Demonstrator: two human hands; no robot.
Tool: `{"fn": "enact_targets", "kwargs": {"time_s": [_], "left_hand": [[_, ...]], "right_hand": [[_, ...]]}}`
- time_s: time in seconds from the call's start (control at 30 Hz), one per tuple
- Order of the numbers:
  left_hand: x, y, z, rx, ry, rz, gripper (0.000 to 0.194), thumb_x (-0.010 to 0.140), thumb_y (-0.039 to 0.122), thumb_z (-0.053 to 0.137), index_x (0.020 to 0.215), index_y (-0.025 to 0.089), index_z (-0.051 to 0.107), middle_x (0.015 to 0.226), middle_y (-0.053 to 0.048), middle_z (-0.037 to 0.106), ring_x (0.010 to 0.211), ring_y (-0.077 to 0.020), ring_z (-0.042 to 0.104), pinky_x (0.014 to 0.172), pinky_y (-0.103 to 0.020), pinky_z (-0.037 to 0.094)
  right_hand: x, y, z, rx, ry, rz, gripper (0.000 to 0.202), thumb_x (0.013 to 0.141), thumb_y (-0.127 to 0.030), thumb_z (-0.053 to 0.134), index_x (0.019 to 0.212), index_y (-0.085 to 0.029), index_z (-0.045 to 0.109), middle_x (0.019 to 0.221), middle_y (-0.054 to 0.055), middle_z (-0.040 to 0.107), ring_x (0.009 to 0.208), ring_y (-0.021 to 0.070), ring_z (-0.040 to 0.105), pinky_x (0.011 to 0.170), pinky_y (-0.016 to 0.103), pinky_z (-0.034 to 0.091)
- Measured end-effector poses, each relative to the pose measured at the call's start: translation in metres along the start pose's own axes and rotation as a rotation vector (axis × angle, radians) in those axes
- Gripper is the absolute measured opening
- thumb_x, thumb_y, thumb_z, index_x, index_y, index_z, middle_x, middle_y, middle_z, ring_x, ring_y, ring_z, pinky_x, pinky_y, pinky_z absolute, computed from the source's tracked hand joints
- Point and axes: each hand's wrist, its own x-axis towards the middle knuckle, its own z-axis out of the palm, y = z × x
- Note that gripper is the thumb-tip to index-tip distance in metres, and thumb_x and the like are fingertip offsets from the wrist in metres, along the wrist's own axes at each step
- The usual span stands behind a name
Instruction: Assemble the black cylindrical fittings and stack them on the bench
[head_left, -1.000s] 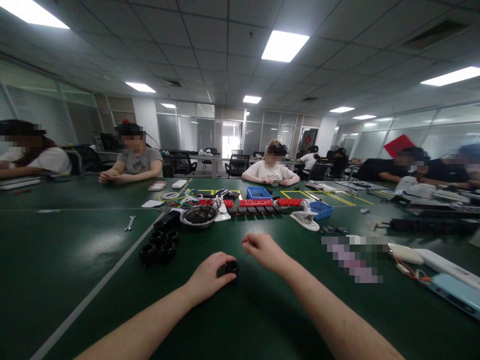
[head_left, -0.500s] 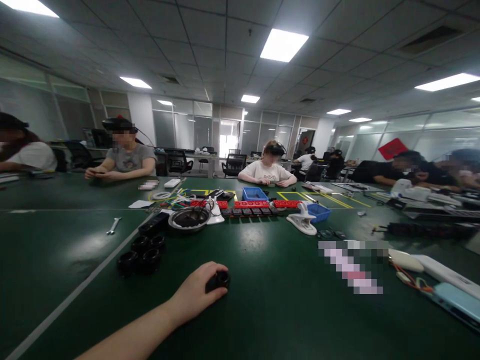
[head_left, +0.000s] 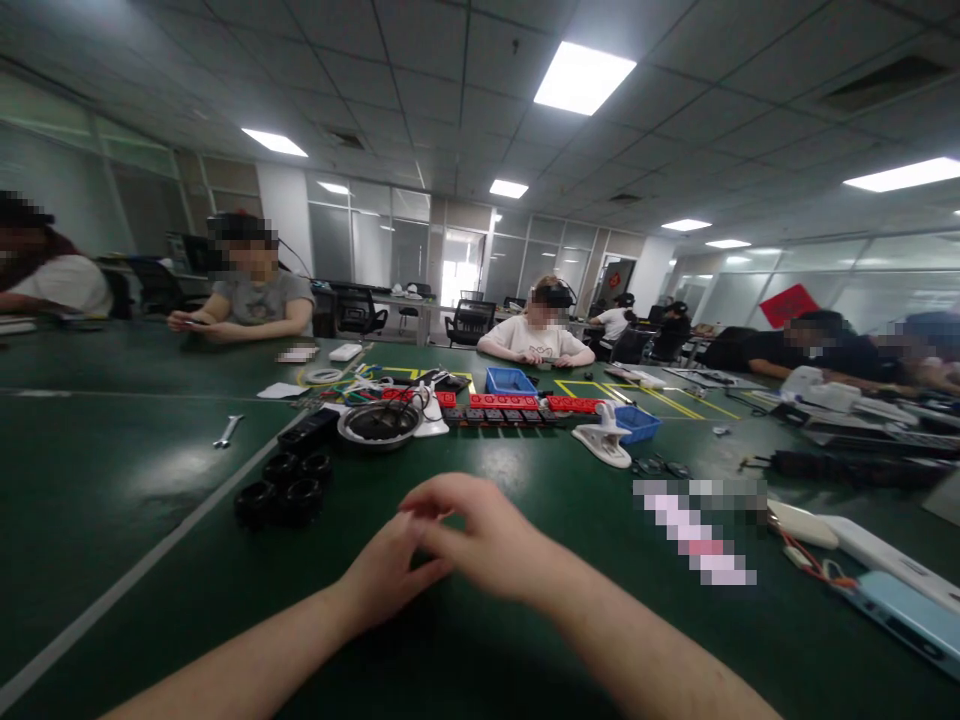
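My left hand (head_left: pixel 386 570) is low at the centre of the green table (head_left: pixel 150 620), its fingers curled. Over its fingertips lies my right hand (head_left: pixel 480 530), thumb and fingers bent around the same spot. The black round part that showed in my left hand earlier is now hidden behind the fingers, so what either hand grips cannot be made out. To the left, several black rings (head_left: pixel 304 497) stand in a cluster on the table, beside a black device (head_left: pixel 307 428).
Behind the hands are a round metal dish (head_left: pixel 380 425), red strips (head_left: pixel 502 401), blue trays (head_left: pixel 510 381), and a white clip stand (head_left: pixel 604 440). A wrench (head_left: pixel 229 431) lies left. A light-blue case (head_left: pixel 907 615) and white power bank are at right. People sit across the table.
My right hand has come in from the right and now overlaps my left hand's fingertips. The black part has gone out of sight behind them. The view has shifted slightly.
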Motion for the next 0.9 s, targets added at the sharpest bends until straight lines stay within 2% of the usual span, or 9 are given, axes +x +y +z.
{"fn": "enact_targets", "kwargs": {"time_s": [0.1,0.17,0.27,0.37,0.47,0.57,0.73,0.8,0.9], "left_hand": [[0.001,0.001,-0.007,0.019,-0.102,0.066,0.052,0.071,0.033,0.064,0.119,0.026,0.049,0.118,-0.004,0.051,0.108,-0.0243,0.045,0.093,-0.035,0.036],[0.003,0.002,-0.012,0.027,-0.155,0.085,0.048,0.072,0.029,0.063,0.118,0.027,0.049,0.113,-0.004,0.052,0.104,-0.0225,0.047,0.091,-0.034,0.038],[0.007,0.003,-0.017,0.006,-0.201,0.091,0.038,0.071,0.021,0.064,0.107,0.027,0.057,0.103,-0.002,0.056,0.096,-0.0197,0.051,0.086,-0.03,0.04],[0.01,0.003,-0.017,-0.027,-0.217,0.08,0.031,0.069,0.018,0.066,0.099,0.025,0.06,0.098,-0.001,0.057,0.093,-0.0187,0.051,0.083,-0.028,0.039],[0.012,0.005,-0.016,-0.049,-0.227,0.057,0.03,0.068,0.017,0.066,0.096,0.024,0.059,0.094,0.0,0.057,0.09,-0.0178,0.051,0.079,-0.026,0.039],[0.011,0.008,-0.014,-0.017,-0.211,-0.015,0.026,0.067,0.02,0.066,0.092,0.022,0.059,0.09,0.0,0.055,0.083,-0.0172,0.051,0.071,-0.025,0.04],[0.006,0.012,-0.007,0.102,-0.083,-0.15,0.019,0.068,0.025,0.064,0.084,0.019,0.056,0.083,0.0,0.054,0.075,-0.0181,0.05,0.064,-0.026,0.038],[0.004,0.012,-0.006,0.105,-0.06,-0.148,0.018,0.069,0.024,0.063,0.085,0.019,0.055,0.083,0.0,0.054,0.076,-0.0186,0.05,0.066,-0.027,0.039],[0.002,0.012,-0.007,0.087,-0.071,-0.098,0.021,0.07,0.021,0.061,0.09,0.02,0.055,0.088,-0.001,0.055,0.081,-0.0192,0.05,0.071,-0.028,0.04]], "right_hand": [[0.009,0.044,-0.025,0.116,-0.019,0.259,0.027,0.075,-0.008,0.05,0.101,-0.014,0.053,0.087,0.004,0.06,0.081,0.0154,0.056,0.077,0.031,0.043],[0.009,0.07,-0.027,0.124,-0.112,0.278,0.046,0.064,-0.004,0.059,0.108,-0.013,0.049,0.093,0.006,0.06,0.077,0.0159,0.057,0.07,0.029,0.045],[0.006,0.089,-0.013,0.049,-0.333,0.279,0.065,0.055,-0.009,0.07,0.115,-0.017,0.047,0.101,0.005,0.058,0.083,0.0177,0.055,0.07,0.027,0.044],[0.005,0.093,0.002,-0.008,-0.35,0.246,0.051,0.056,-0.014,0.071,0.104,-0.018,0.055,0.095,0.0,0.058,0.085,0.0168,0.053,0.071,0.024,0.042],[0.007,0.098,0.006,0.012,-0.368,0.27,0.034,0.058,-0.018,0.072,0.089,-0.016,0.06,0.076,-0.004,0.056,0.072,0.0128,0.052,0.062,0.02,0.04],[0.007,0.105,0.009,-0.073,-0.306,0.283,0.031,0.055,-0.027,0.075,0.08,-0.016,0.059,0.069,-0.005,0.052,0.065,0.0113,0.05,0.053,0.018,0.035],[0.003,0.102,0.029,-0.521,-0.071,0.271,0.042,0.055,-0.052,0.069,0.074,-0.017,0.057,0.072,0.001,0.056,0.065,0.017,0.051,0.053,0.024,0.034],[0.002,0.097,0.034,-0.593,-0.026,0.244,0.041,0.062,-0.054,0.063,0.077,-0.016,0.057,0.076,0.004,0.058,0.069,0.0193,0.053,0.057,0.026,0.036],[0.0,0.093,0.031,-0.495,-0.066,0.217,0.042,0.061,-0.046,0.067,0.09,-0.017,0.057,0.084,0.004,0.06,0.076,0.0209,0.054,0.064,0.027,0.038]]}}
